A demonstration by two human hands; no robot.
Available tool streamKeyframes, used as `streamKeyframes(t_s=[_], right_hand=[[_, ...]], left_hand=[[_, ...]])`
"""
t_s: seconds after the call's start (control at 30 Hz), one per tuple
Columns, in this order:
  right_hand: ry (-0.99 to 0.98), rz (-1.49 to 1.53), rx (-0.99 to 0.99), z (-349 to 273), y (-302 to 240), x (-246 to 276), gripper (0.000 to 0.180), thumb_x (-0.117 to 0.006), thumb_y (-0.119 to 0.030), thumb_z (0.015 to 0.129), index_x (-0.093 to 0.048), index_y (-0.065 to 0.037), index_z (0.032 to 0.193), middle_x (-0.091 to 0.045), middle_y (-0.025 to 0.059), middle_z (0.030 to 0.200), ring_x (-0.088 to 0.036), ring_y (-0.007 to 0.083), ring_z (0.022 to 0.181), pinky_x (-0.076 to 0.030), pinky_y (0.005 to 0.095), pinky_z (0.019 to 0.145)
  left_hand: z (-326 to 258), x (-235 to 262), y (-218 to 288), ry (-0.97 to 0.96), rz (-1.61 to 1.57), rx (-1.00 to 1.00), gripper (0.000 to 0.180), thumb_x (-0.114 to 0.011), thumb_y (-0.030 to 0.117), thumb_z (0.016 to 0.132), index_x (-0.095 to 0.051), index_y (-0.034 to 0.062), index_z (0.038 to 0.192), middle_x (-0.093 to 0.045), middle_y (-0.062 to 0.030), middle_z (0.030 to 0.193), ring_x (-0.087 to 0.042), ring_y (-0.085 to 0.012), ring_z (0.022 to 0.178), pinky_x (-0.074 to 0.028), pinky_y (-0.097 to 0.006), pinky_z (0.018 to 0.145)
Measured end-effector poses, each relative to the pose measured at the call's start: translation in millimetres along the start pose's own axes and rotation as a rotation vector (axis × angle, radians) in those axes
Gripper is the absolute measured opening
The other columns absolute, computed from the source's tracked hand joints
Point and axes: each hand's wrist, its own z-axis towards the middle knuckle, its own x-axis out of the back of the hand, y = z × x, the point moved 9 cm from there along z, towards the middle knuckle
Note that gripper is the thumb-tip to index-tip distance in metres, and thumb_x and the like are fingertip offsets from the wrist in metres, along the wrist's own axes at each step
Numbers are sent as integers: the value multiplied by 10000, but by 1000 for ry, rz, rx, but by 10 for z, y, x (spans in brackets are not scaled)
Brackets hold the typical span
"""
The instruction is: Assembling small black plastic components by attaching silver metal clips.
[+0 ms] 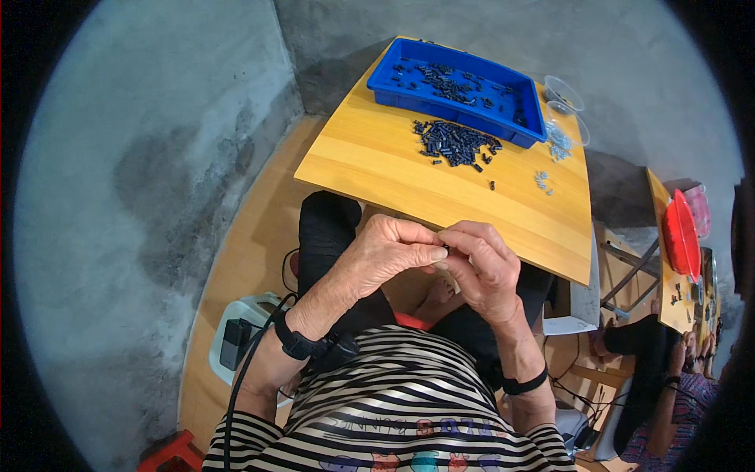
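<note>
Held close together just off the table's near edge, my left hand (384, 253) and my right hand (486, 266) are both closed in a pinch. Between their fingertips a small black piece (446, 248) shows, mostly hidden by the thumbs and fingers. On the wooden table (370, 157) lies a heap of small dark cylindrical pieces (454, 144). One loose black piece (492, 186) sits nearer to me. Several small pale translucent pieces (543, 181) lie to its right.
A blue tray (464, 110) holding more dark pieces stands at the back of the table. Clear plastic bowls (565, 93) are at the far right corner, and pale pieces (559, 141) fill one. A person (668, 401) works at another table with a red basin (681, 236).
</note>
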Motion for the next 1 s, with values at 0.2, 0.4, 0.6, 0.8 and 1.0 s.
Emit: streamKeyframes(t_s=[0.2,0.4,0.6,0.8,1.0], right_hand=[[-40,341,-216,-45,232,-19,170,-698,-36,794,-664,4,954,-629,71,926,-605,134,710,-487,228,625],[-50,770,-599,-191,538,-185,87,-641,-56,870,-660,15,918,-609,45,888,-552,74,666,-454,207,587],[-51,657,-525,-161,509,-169,53,-624,-40,875,-623,11,857,-570,34,836,-531,82,672,-441,218,587],[-62,664,-464,-81,422,-141,67,-617,-50,880,-594,0,842,-555,40,821,-522,101,692,-438,234,607],[-169,266,-206,37,233,-99,87,-619,-70,877,-588,-3,830,-563,52,816,-538,129,724,-446,249,649]], left_hand=[[-7,-31,60,38,67,-74,160,-699,120,835,-706,-21,910,-677,-54,762,-608,-85,712,-491,-207,672],[-12,-72,90,60,128,-171,154,-692,116,849,-707,-18,924,-662,-47,720,-598,-78,650,-499,-202,600],[-39,-72,61,92,79,-126,154,-685,123,854,-706,-8,932,-671,-53,731,-610,-83,624,-515,-209,562],[-38,-82,117,-21,30,28,175,-670,154,866,-699,-18,879,-669,-63,716,-621,-95,586,-524,-216,539],[-28,-39,38,-84,131,113,178,-674,156,858,-696,-20,876,-673,-73,721,-629,-100,584,-533,-222,538]])
